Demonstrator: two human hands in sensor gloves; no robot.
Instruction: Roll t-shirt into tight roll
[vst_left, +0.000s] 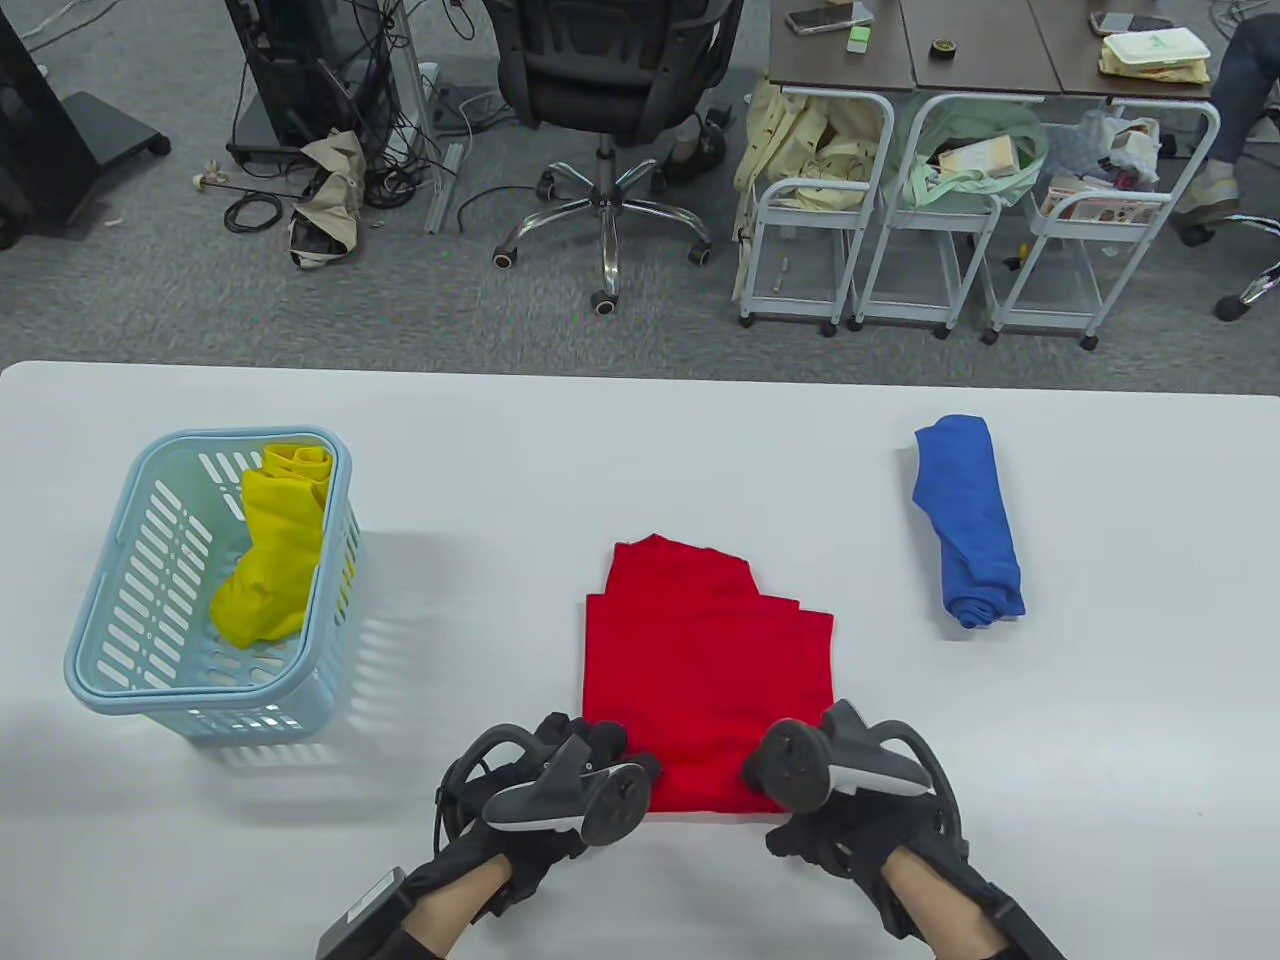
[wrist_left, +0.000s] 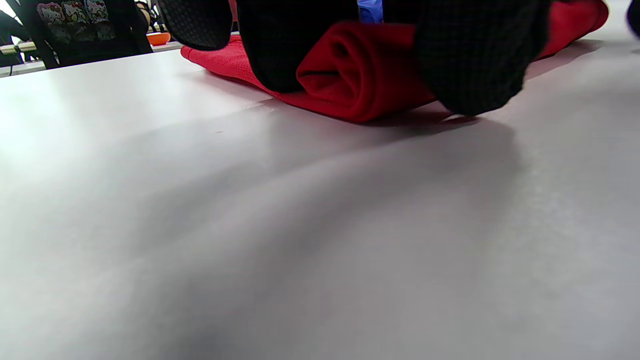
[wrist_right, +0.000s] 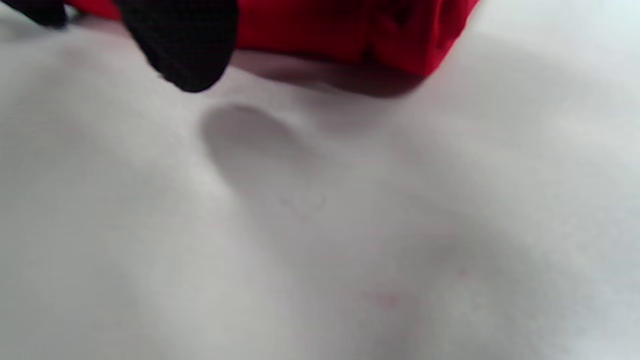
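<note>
- The red t-shirt (vst_left: 705, 660) lies folded into a narrow panel on the white table (vst_left: 1100, 720), straight in front of you, its near hem already turned over into a small roll.
- Your left hand (vst_left: 560, 790) sits on the near left corner of the shirt; in the left wrist view your gloved fingers (wrist_left: 470, 55) curl over the rolled red edge (wrist_left: 360, 80) and hold it.
- Your right hand (vst_left: 850, 800) sits at the near right corner; the right wrist view shows one fingertip (wrist_right: 182, 45) just off the table beside the red cloth (wrist_right: 350, 30), but I cannot tell whether that hand grips it.
- A rolled blue t-shirt (vst_left: 968, 520) lies well apart on your right.
- A light blue basket (vst_left: 120, 620) stands on your left with a rolled yellow garment (vst_left: 275, 545) inside.
- Beyond the table stands an office chair (vst_left: 610, 90).
</note>
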